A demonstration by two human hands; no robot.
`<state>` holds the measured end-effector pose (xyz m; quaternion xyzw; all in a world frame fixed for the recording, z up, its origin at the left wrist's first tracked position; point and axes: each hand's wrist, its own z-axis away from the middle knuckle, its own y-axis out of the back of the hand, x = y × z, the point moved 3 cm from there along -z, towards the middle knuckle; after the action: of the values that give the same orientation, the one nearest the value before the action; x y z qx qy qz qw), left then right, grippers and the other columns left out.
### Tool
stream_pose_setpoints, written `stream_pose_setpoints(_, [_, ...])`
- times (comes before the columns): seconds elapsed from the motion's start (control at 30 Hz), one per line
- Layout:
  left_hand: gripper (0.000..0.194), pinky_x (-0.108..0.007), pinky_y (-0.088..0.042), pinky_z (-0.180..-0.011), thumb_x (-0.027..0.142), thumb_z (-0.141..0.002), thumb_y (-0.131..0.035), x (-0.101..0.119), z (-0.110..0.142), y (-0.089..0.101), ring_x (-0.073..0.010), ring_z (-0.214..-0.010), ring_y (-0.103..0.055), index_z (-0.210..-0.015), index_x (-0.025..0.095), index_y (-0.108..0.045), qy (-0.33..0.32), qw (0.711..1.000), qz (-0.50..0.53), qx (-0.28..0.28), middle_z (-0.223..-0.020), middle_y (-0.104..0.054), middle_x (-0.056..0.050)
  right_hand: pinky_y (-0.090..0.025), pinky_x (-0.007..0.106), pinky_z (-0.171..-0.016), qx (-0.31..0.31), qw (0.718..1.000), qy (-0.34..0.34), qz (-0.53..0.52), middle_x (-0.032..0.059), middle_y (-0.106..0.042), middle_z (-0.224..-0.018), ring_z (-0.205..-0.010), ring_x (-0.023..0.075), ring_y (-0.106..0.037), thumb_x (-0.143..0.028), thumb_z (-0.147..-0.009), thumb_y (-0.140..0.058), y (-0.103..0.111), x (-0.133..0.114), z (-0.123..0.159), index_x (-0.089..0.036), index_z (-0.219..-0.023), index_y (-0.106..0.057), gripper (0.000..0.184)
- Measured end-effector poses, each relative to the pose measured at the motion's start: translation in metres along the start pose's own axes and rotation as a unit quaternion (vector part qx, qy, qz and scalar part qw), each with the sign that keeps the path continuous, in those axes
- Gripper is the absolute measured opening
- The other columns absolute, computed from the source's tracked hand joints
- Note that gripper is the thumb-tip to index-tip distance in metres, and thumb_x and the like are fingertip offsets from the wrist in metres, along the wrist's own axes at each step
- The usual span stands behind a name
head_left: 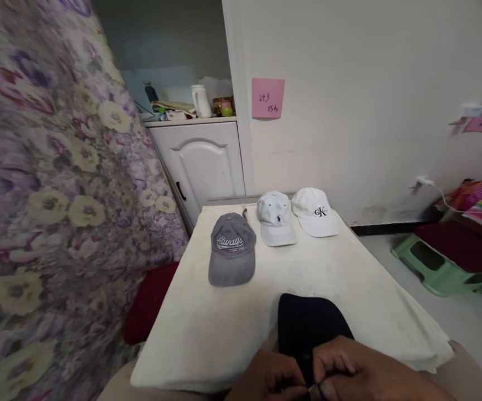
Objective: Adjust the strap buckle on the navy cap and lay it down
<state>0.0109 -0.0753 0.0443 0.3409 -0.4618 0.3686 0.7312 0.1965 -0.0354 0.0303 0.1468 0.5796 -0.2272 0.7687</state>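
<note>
A dark cap lies at the near edge of the cloth-covered table, its rounded part pointing away from me. My left hand and my right hand meet at the cap's near end, fingers closed in pinches. Between the fingertips shows a bit of dark strap with a small shiny piece, partly hidden by my fingers. Farther back sit a grey cap with white lettering, a pale blue cap and a white cap with dark letters.
Cream cloth covers the table. A floral curtain hangs at the left beside a red seat. Behind stand a white cabinet and a wall. On the right is a green stool with a dark red top.
</note>
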Motion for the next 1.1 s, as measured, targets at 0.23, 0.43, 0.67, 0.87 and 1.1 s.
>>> stream_pose_setpoints(0.23, [0.018, -0.028, -0.029, -0.063, 0.029, -0.076, -0.062, -0.004, -0.005, -0.001, -0.0118, -0.063, -0.041, -0.063, 0.020, -0.054, -0.017, 1.000, -0.009, -0.022, -0.064, -0.047, 0.006, -0.031, 0.017, -0.047, -0.004, 0.999, -0.010, 0.039, -0.0063, -0.059, -0.064, -0.051, 0.0063, -0.044, -0.014, -0.080, -0.061, 0.002, -0.013, 0.000, -0.017, -0.083, -0.069, 0.009])
stream_pose_setpoints(0.43, [0.014, -0.027, -0.029, -0.064, 0.028, -0.074, -0.061, -0.006, -0.005, -0.001, -0.0131, -0.066, -0.043, -0.064, 0.021, -0.053, -0.008, 1.000, -0.021, -0.009, -0.065, -0.048, 0.005, -0.031, 0.018, -0.051, -0.002, 0.999, -0.007, 0.048, -0.0058, -0.061, -0.067, -0.056, 0.0070, -0.046, -0.020, -0.087, -0.062, 0.003, -0.010, 0.002, -0.018, -0.088, -0.070, 0.008])
stream_pose_setpoints(0.67, [0.016, -0.027, -0.028, -0.060, 0.025, -0.075, -0.060, 0.000, -0.003, -0.002, -0.0127, -0.064, -0.043, -0.061, 0.020, -0.052, 0.003, 0.999, -0.032, 0.003, -0.064, -0.048, 0.005, -0.032, 0.018, -0.050, 0.006, 1.000, -0.012, 0.012, -0.0055, -0.060, -0.068, -0.056, 0.0064, -0.047, -0.037, -0.084, -0.075, 0.001, 0.003, -0.006, -0.016, -0.089, -0.072, 0.021])
stream_pose_setpoints(0.87, [0.026, -0.027, -0.028, -0.058, 0.036, -0.090, -0.053, 0.003, 0.004, 0.003, -0.0118, -0.064, -0.041, -0.069, 0.019, -0.055, -0.008, 0.999, -0.015, -0.042, -0.065, -0.045, 0.005, -0.027, 0.016, -0.044, 0.001, 0.999, -0.008, -0.033, -0.0076, -0.055, -0.060, -0.047, 0.0032, -0.039, -0.031, -0.081, -0.078, 0.004, 0.009, -0.005, -0.015, -0.085, -0.075, 0.017])
stream_pose_setpoints(1.1, [0.026, -0.025, -0.035, -0.066, 0.033, -0.093, -0.053, 0.003, 0.006, 0.011, -0.0128, -0.072, -0.048, -0.078, 0.018, -0.068, -0.024, 0.999, -0.030, -0.028, -0.072, -0.052, 0.004, -0.025, 0.016, -0.041, 0.005, 0.997, -0.019, -0.069, -0.0086, -0.054, -0.054, -0.043, 0.0032, -0.037, -0.028, -0.078, -0.078, 0.007, 0.012, -0.007, -0.015, -0.085, -0.076, 0.015])
